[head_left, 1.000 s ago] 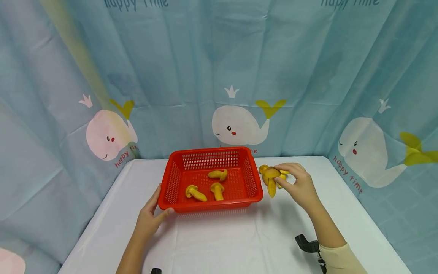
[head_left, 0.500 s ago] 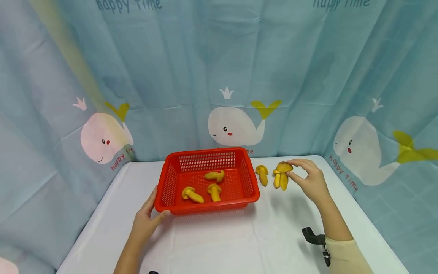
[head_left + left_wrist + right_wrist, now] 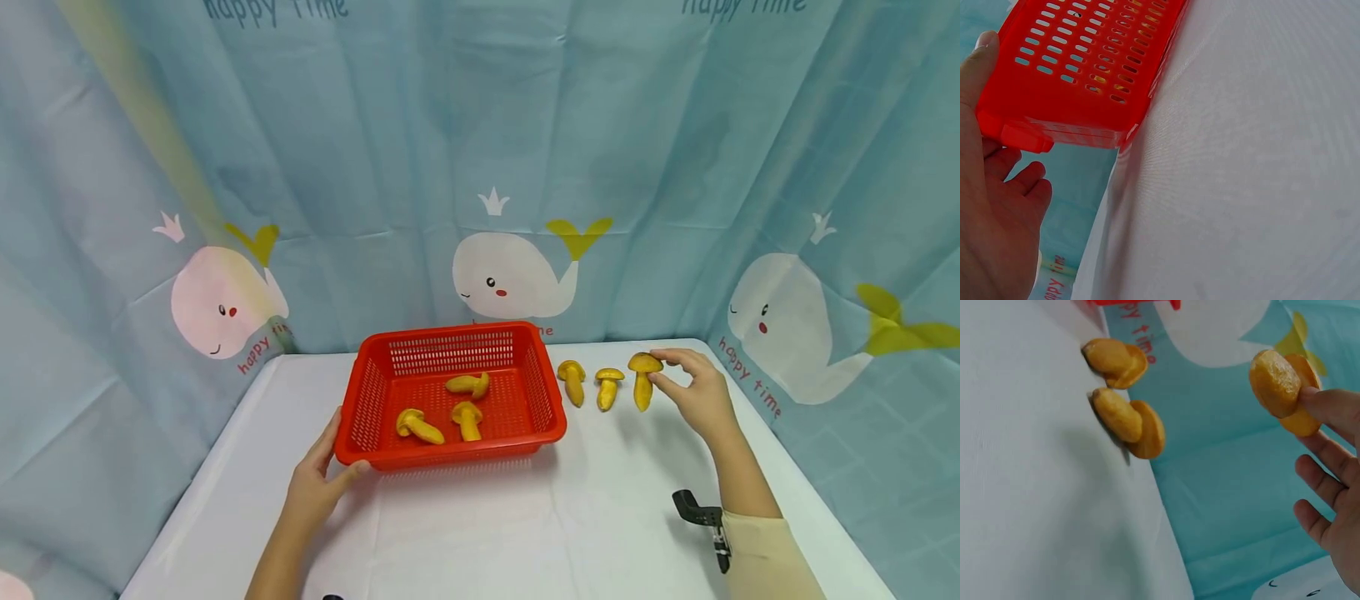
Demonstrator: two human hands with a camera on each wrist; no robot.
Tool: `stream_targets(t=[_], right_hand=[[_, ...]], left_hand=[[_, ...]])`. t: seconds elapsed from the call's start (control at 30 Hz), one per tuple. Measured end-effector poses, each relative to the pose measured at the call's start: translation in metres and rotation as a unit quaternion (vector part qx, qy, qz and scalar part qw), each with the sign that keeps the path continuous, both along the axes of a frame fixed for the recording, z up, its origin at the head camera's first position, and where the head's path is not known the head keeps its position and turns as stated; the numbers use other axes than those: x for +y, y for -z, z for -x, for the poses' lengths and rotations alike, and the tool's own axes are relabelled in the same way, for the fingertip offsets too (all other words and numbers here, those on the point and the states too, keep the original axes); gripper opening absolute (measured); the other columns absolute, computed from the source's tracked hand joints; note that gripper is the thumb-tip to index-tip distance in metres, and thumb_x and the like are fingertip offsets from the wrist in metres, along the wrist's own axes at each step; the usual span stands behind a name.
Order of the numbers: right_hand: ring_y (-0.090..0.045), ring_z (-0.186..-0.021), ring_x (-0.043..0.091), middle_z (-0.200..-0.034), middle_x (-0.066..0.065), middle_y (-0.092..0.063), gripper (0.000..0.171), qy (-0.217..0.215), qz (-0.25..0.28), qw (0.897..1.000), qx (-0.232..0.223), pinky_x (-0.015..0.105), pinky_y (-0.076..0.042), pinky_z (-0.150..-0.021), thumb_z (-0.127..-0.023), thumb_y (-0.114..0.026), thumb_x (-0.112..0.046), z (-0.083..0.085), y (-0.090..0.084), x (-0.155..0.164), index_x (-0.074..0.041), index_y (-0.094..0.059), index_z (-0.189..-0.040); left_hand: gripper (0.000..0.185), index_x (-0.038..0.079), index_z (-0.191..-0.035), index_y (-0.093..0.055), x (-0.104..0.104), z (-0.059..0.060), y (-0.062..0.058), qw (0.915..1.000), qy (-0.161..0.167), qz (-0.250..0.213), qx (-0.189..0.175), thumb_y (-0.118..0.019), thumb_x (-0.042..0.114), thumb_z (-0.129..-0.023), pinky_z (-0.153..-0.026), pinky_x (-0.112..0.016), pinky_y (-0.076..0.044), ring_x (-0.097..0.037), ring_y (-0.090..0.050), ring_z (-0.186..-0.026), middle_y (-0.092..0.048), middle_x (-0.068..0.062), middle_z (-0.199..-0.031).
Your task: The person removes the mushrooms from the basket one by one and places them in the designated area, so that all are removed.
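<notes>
A red slotted basket (image 3: 450,454) stands mid-table with three yellow toy mushrooms (image 3: 468,419) inside. My left hand (image 3: 341,454) grips its front left corner, thumb on the front wall; the left wrist view shows the thumb (image 3: 979,56) on the basket's (image 3: 1085,69) rim. Right of the basket lie two mushrooms (image 3: 573,381) (image 3: 608,387). My right hand (image 3: 656,368) pinches a third mushroom (image 3: 643,379) by its cap, just right of them. The right wrist view shows this mushroom (image 3: 1279,384) in my fingertips (image 3: 1325,406), beside the two lying ones (image 3: 1129,419). Whether its stem touches the table I cannot tell.
The table (image 3: 525,533) has a white cloth and is closed in at the back and sides by a blue curtain (image 3: 480,167) with whale prints. A black camera mount (image 3: 701,517) sits on my right wrist.
My right hand has carried its mushroom rightward, from beside the basket past the two lying mushrooms. The left hand has stayed on the basket's corner.
</notes>
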State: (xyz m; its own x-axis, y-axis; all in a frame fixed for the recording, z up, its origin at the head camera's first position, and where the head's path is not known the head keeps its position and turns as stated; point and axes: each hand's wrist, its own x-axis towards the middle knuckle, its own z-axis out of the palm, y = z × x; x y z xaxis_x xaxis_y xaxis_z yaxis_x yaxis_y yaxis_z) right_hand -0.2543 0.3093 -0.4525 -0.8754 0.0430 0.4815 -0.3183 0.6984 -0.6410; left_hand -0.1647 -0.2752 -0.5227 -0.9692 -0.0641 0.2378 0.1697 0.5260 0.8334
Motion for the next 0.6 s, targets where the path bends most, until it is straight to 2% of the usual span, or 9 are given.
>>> stream_targets(t=[0.27,0.47,0.6], right_hand=[[-0.054,-0.116,0.034,-0.13,0.015,-0.065,0.038,0.009,-0.005,1.0,-0.024,0.058,-0.043,-0.096,-0.096,-0.074,-0.025,0.01,0.016,0.015,-0.009,-0.069,-0.13],[-0.055,-0.113,0.033,-0.127,0.017,-0.066,0.037,0.014,-0.009,0.999,-0.038,0.055,-0.043,-0.095,-0.097,-0.074,-0.024,0.016,0.027,0.019,-0.008,-0.069,-0.129],[-0.055,-0.112,0.035,-0.127,0.018,-0.066,0.037,0.011,-0.015,0.999,-0.045,0.054,-0.043,-0.095,-0.097,-0.073,-0.024,0.024,0.032,0.02,-0.007,-0.068,-0.13]], left_hand=[[0.094,0.045,-0.161,-0.019,0.0,0.0,-0.001,1.0,-0.002,0.005,-0.003,-0.08,0.029,-0.091,-0.103,-0.003,-0.029,0.015,-0.022,-0.146,-0.026,0.016,-0.167],[0.095,0.04,-0.162,-0.021,0.002,0.0,-0.001,0.9999,0.006,-0.009,0.001,-0.08,0.023,-0.09,-0.103,0.0,-0.027,-0.011,-0.026,-0.155,-0.027,0.008,-0.168],[0.095,0.041,-0.161,-0.021,0.002,-0.001,-0.003,1.0,0.003,-0.007,0.0,-0.08,0.024,-0.09,-0.103,0.0,-0.027,-0.019,-0.027,-0.155,-0.027,0.007,-0.168]])
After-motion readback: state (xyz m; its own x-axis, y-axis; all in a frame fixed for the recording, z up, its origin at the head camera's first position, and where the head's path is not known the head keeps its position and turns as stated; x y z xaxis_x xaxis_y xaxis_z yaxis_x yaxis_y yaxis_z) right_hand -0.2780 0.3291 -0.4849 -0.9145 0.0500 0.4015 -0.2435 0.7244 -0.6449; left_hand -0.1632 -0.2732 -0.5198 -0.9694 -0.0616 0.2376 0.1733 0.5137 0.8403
